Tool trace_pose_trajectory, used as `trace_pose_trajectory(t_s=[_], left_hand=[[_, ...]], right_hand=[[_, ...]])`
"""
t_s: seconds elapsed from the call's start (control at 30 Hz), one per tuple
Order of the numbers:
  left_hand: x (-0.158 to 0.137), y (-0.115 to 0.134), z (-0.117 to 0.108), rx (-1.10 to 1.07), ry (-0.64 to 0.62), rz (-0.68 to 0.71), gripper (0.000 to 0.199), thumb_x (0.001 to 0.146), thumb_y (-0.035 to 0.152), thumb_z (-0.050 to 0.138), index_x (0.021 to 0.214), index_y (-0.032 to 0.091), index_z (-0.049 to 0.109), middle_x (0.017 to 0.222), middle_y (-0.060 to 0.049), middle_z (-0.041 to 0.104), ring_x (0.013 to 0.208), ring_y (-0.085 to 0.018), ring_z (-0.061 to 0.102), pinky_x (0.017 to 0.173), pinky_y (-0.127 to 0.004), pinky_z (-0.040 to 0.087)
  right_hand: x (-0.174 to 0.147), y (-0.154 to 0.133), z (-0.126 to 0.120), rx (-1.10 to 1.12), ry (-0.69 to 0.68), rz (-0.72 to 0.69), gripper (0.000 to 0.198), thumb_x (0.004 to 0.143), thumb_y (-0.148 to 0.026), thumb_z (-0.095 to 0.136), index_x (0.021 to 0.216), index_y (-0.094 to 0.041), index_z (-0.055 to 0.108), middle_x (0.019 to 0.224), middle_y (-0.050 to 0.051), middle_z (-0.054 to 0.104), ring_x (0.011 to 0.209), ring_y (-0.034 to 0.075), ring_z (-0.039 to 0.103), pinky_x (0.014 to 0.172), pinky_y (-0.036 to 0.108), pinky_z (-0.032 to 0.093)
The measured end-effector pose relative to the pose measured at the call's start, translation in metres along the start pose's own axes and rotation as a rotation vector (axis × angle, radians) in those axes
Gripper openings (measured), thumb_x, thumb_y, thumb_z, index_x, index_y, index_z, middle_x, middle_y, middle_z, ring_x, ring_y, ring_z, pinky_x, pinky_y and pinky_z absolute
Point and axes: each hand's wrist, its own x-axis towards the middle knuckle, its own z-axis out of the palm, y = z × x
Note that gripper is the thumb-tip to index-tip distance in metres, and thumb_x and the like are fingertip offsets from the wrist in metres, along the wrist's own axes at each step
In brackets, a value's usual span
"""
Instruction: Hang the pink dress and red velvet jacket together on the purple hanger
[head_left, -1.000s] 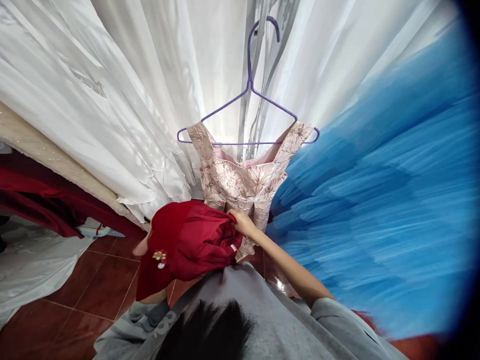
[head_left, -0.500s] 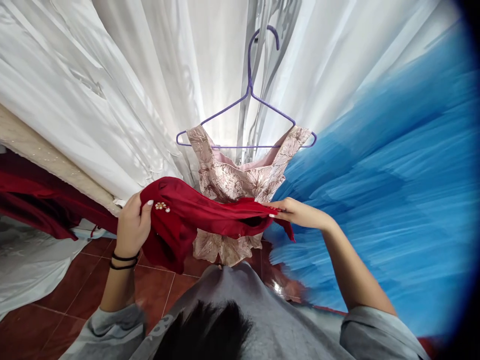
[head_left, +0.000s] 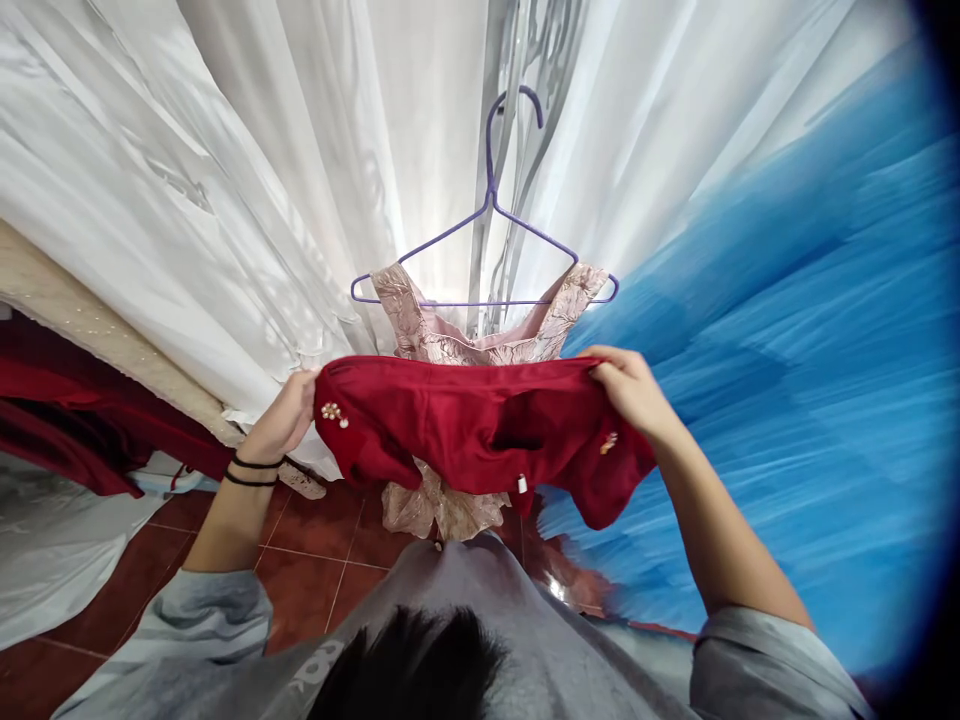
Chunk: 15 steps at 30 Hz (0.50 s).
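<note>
A dark red satin garment (head_left: 465, 400) is stretched out sideways between my two hands. My left hand (head_left: 289, 412) is closed on its left top corner, beside a gold flower brooch (head_left: 330, 411) with a pearl. My right hand (head_left: 626, 385) grips the opposite top corner, above a second small gold ornament (head_left: 608, 443). A white tag (head_left: 523, 484) shows near the garment's lower middle. Behind it hangs a pale pink floral dress (head_left: 559, 325) on a purple hanger (head_left: 491, 200); the red cloth covers much of the dress.
White curtains (head_left: 322, 150) fill the back. Blue tulle (head_left: 787, 350) spreads at the right. Dark red cloth (head_left: 97, 420) and a beige sparkly fabric (head_left: 112, 330) lie at the left. Below is a red tiled floor (head_left: 315, 590).
My right hand has moved right and up, pulling the red garment wide and straight. Its second ornament and white tag now show. The hanger sits slightly lower in view.
</note>
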Motion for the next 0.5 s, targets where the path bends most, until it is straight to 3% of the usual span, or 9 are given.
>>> trace_pose_trajectory(t_s=[0.07,0.13,0.23,0.33,0.4,0.5], left_hand=[[0.002,0.003,0.015,-0.082,-0.052,-0.002,0.052,0.070,0.058,0.067,0.098,0.014,0.069,0.094,-0.009,0.074,0.092,-0.028,0.066,0.080,-0.037,0.054],[0.000,0.009,0.036,-0.068,-0.059,0.045,0.042,0.063,0.038,0.079,0.097,0.015,0.069,0.093,-0.006,0.074,0.087,-0.024,0.066,0.080,-0.033,0.053],[-0.004,0.018,0.077,-0.106,-0.108,0.085,0.024,0.062,0.023,0.071,0.085,0.017,0.067,0.083,-0.001,0.072,0.080,-0.020,0.065,0.077,-0.029,0.052],[-0.007,0.029,0.120,-0.085,-0.266,0.144,0.018,0.070,0.023,0.060,0.085,0.017,0.068,0.083,-0.002,0.071,0.079,-0.019,0.064,0.077,-0.030,0.051],[-0.008,0.036,0.140,-0.035,-0.351,0.201,0.021,0.075,0.023,0.055,0.089,0.017,0.069,0.088,-0.003,0.071,0.082,-0.019,0.065,0.079,-0.031,0.052],[-0.003,0.041,0.142,0.042,-0.501,0.284,0.024,0.077,0.021,0.057,0.096,0.016,0.071,0.095,-0.005,0.072,0.089,-0.021,0.066,0.085,-0.033,0.053]], right_hand=[[-0.002,-0.006,-0.007,0.071,0.196,-0.015,0.011,0.072,-0.027,0.051,0.073,-0.020,0.060,0.068,0.000,0.058,0.063,0.016,0.050,0.059,0.027,0.040],[-0.007,-0.014,0.002,0.094,0.256,-0.064,0.016,0.073,-0.035,0.062,0.082,-0.022,0.062,0.076,0.001,0.061,0.070,0.018,0.055,0.066,0.028,0.045],[-0.017,-0.020,0.048,0.040,0.099,-0.132,0.056,0.063,-0.042,0.081,0.112,-0.024,0.063,0.103,0.005,0.066,0.094,0.024,0.060,0.090,0.036,0.049],[-0.021,-0.012,0.107,0.098,-0.157,-0.183,0.091,0.061,-0.044,0.086,0.141,-0.023,0.049,0.124,0.010,0.062,0.116,0.029,0.057,0.107,0.041,0.041],[-0.022,-0.003,0.134,0.188,-0.281,-0.207,0.091,0.062,-0.047,0.084,0.142,-0.021,0.049,0.124,0.010,0.063,0.120,0.029,0.056,0.108,0.042,0.041],[-0.026,0.007,0.144,0.316,-0.319,-0.128,0.056,0.070,-0.052,0.077,0.112,-0.016,0.067,0.097,0.006,0.069,0.097,0.025,0.064,0.091,0.038,0.051]])
